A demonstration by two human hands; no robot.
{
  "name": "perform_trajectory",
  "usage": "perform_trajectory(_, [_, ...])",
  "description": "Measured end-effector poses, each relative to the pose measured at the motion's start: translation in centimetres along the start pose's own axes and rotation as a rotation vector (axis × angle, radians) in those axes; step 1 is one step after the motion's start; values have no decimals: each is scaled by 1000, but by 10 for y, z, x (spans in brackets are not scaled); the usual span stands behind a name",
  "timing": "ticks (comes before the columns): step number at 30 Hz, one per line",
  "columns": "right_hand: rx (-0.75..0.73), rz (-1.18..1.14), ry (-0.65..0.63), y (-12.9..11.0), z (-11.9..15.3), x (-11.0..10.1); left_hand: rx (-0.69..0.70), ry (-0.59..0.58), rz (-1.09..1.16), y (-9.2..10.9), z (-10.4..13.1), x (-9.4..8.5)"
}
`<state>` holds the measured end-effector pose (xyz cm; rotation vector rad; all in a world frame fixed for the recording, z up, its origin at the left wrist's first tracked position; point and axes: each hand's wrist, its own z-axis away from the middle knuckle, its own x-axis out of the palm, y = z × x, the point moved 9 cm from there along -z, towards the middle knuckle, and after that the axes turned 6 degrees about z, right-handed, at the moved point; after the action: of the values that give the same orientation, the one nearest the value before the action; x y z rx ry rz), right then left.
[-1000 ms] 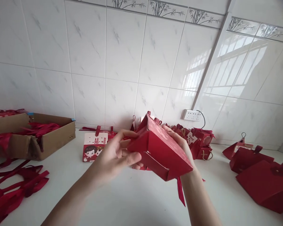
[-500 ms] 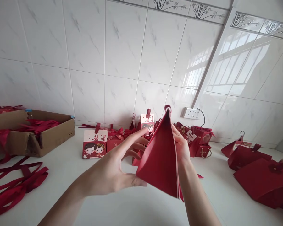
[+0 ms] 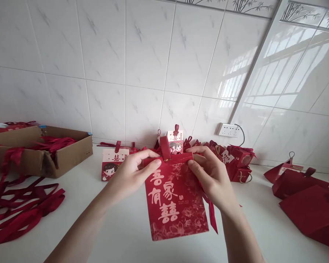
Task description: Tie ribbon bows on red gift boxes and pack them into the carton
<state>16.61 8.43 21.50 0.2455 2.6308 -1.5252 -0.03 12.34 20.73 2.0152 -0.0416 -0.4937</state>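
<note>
I have the red, floral-printed paperboard box (image 3: 178,204) over the smooth white worktop (image 3: 120,230). The left hand (image 3: 133,175) and right hand (image 3: 214,179) each pinch a top corner between thumb and fingers. I judge it light, stiff but crushable; grip the top edge beside the dark-red strap loop (image 3: 165,145).

A smooth white tabletop (image 3: 123,233) stretches before me. On my left it carries an open brown cardboard box (image 3: 76,159) and a tangle of loose dark-red fabric ribbons (image 3: 50,205). Farther back stand a white-and-red paper gift box (image 3: 113,156) with a cartoon print and a cluster of small red gift boxes (image 3: 237,157); to my right, plain dark-red wedge-shaped paper boxes (image 3: 312,215).
</note>
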Motion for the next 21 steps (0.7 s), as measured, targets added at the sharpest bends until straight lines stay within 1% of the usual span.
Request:
perform_trajectory(3, [32,-24,-36,1,2,4,25,20,12,5,0,-2])
perform_trajectory(9, [86,16,-140,4,5,10,13,43,10,5,3,-4])
perform_trajectory(12, [98,81,-152,7,5,6,29,50,22,6,4,-3])
perform_trajectory(14, [71,55,-121,8,0,1,44,27,106,10,5,0])
perform_trajectory(15, [55,-7,-95,9,-3,-2,57,-19,167,13,7,5])
perform_trajectory(16, [47,-98,-70,12,-7,-5,81,-91,225,18,9,12])
perform_trajectory(18, [44,-343,-29,23,-18,-9,143,-286,272,31,17,29])
perform_trajectory(20, [42,-560,8,36,-31,-10,212,-453,204,41,29,45])
perform_trajectory(21, [37,-624,29,42,-37,-10,241,-521,153,44,35,52])
